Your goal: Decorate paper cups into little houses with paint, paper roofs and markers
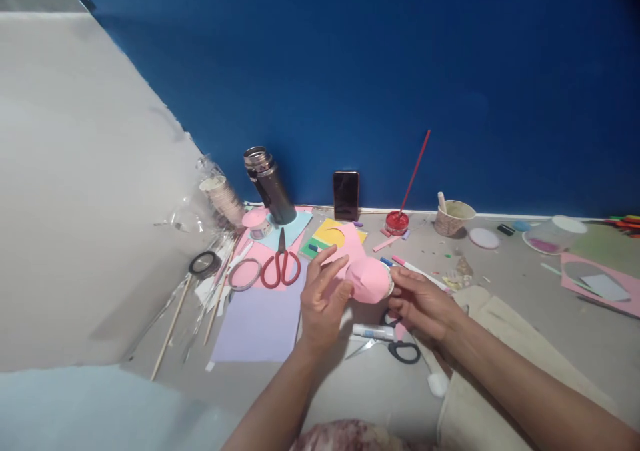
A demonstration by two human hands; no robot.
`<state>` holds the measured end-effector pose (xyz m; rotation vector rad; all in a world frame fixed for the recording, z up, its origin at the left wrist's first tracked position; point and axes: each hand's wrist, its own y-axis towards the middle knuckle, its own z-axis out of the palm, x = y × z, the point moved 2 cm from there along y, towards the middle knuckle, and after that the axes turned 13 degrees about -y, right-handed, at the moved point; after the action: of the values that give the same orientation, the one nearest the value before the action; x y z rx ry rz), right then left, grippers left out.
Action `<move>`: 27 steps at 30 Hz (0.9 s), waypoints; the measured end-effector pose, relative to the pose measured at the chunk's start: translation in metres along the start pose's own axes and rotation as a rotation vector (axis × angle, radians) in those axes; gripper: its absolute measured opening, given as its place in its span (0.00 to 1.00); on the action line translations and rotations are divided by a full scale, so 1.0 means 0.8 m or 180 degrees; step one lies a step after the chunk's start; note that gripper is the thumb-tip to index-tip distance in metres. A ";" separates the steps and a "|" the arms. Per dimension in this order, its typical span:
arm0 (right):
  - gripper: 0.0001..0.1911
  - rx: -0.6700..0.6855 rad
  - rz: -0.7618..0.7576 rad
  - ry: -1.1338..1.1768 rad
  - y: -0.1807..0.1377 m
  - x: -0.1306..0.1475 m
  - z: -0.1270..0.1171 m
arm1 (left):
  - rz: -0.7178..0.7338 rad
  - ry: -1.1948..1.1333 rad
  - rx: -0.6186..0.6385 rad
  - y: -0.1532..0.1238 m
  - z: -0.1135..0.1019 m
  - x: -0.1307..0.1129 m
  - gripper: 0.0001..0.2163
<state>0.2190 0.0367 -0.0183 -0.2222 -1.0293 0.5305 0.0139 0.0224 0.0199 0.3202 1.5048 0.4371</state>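
Note:
In the head view, a round piece of pink paper (369,280) covers one end of a small paper cup (391,280), most of which is hidden behind it. My right hand (423,304) grips the cup from the right side, fingers closed round it. On the left, my left hand (323,298) has its fingers stretched apart, with the thumb against the edge of the pink paper. Just below the hands lie a glue stick (373,332) and black-handled scissors (404,352). Behind them is a pink sheet with a curved cut (350,243).
Red-handled scissors (281,268) lie left, above a lilac sheet (257,324). A dark flask (273,188), a phone (346,195), a red pot with an upright stick (397,222) and a paper cup (453,219) line the blue wall. Beige cloth (505,358) lies right.

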 end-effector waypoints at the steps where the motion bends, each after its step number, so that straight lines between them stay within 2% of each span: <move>1: 0.26 0.0047 0.0031 0.0010 -0.001 -0.001 0.001 | 0.0139 0.0069 0.0025 -0.001 0.001 -0.002 0.14; 6: 0.24 0.0134 0.0022 -0.0005 -0.002 -0.003 0.002 | 0.0547 0.0419 0.0263 -0.007 0.006 -0.008 0.16; 9: 0.24 0.0085 -0.0040 0.0002 -0.001 -0.003 0.001 | 0.0581 0.0462 0.0378 -0.010 0.010 -0.009 0.16; 14: 0.24 0.0074 -0.0035 -0.0003 0.001 -0.004 -0.001 | 0.0507 0.0408 0.0336 -0.012 0.013 -0.008 0.16; 22: 0.24 0.0108 -0.0072 0.0046 0.002 -0.002 -0.003 | 0.0658 0.0553 0.0341 -0.010 0.010 -0.006 0.17; 27: 0.23 0.0161 -0.0058 0.0103 -0.001 0.000 0.001 | 0.0636 0.0375 0.0436 -0.007 0.009 -0.010 0.21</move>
<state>0.2187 0.0360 -0.0176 -0.1759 -0.9845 0.5343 0.0214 0.0143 0.0250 0.5640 1.6284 0.5194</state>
